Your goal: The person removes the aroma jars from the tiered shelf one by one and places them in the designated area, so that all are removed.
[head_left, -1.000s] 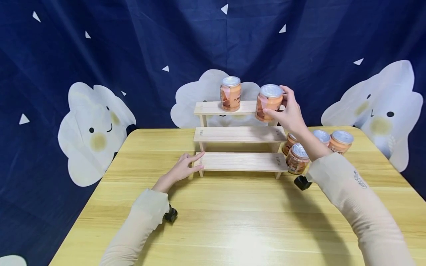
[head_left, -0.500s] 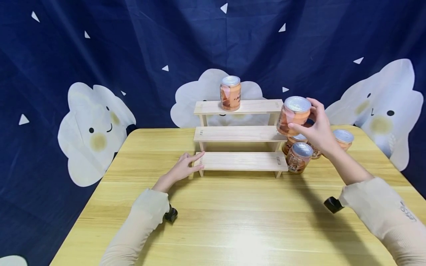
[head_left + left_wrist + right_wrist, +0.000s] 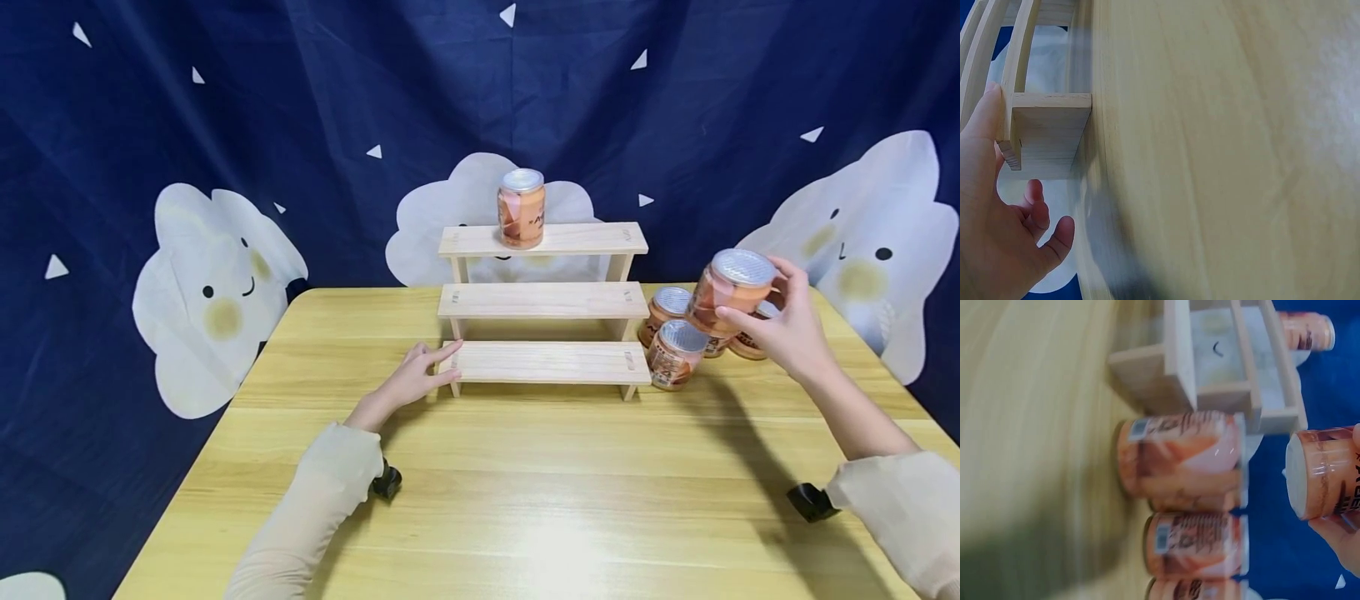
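Observation:
My right hand (image 3: 795, 333) grips an orange can (image 3: 723, 300) with a silver lid, thumb on the near side and fingers round the back. It tilts slightly above the other cans; in the right wrist view the held can (image 3: 1322, 475) shows its pale base. My left hand (image 3: 412, 377) touches the left end of the three-step wooden rack (image 3: 547, 362), its index finger and thumb straight and spread at the lowest board. In the left wrist view the remaining fingers (image 3: 1038, 212) bend below the board end. Another orange can (image 3: 521, 210) stands on the top step.
Several matching cans stand grouped on the table right of the rack, the nearest can (image 3: 675, 357) close to the lowest step. Some are partly hidden by the held can. A dark blue curtain (image 3: 337, 100) with clouds hangs behind the wooden table (image 3: 465, 500).
My right hand has carried the can from beside the top step rightward and down, over the grouped cans. My left hand has stayed at the rack's left end.

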`<state>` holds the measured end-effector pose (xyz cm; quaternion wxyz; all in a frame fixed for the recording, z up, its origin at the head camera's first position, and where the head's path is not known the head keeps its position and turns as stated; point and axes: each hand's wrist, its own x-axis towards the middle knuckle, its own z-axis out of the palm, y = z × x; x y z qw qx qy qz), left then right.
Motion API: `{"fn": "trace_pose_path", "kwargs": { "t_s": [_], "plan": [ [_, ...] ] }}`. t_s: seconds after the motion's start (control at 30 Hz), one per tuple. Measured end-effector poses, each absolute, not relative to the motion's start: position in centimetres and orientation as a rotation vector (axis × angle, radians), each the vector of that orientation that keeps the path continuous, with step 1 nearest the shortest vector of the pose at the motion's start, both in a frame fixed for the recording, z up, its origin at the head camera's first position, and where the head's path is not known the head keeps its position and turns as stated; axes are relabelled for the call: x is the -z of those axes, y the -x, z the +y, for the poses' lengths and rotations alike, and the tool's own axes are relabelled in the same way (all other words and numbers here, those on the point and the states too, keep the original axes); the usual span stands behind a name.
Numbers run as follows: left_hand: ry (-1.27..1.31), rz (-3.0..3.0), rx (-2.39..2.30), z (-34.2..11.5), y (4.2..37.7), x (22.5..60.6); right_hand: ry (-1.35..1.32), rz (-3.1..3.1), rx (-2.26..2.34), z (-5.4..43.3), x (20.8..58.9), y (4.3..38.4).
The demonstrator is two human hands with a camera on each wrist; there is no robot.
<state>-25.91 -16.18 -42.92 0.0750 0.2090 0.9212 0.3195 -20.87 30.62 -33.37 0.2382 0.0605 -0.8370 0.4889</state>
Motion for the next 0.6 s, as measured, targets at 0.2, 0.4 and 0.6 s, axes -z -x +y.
{"fn": "trace_pose_path", "kwargs": {
  "t_s": [0.2,0.4,0.6],
  "plan": [
    [-0.633,2.763,-0.957,-16.2,25.8,42.7,-0.088,-2.313,-1.336,32.5,34.7,20.1],
    [-0.632,2.756,-0.962,-16.2,25.8,42.7,-0.108,-2.312,-1.304,33.9,36.1,19.6],
    [-0.629,2.753,-0.965,-16.2,25.9,42.7,-0.141,-2.395,-1.253,34.6,38.0,19.5]
  ]
}}
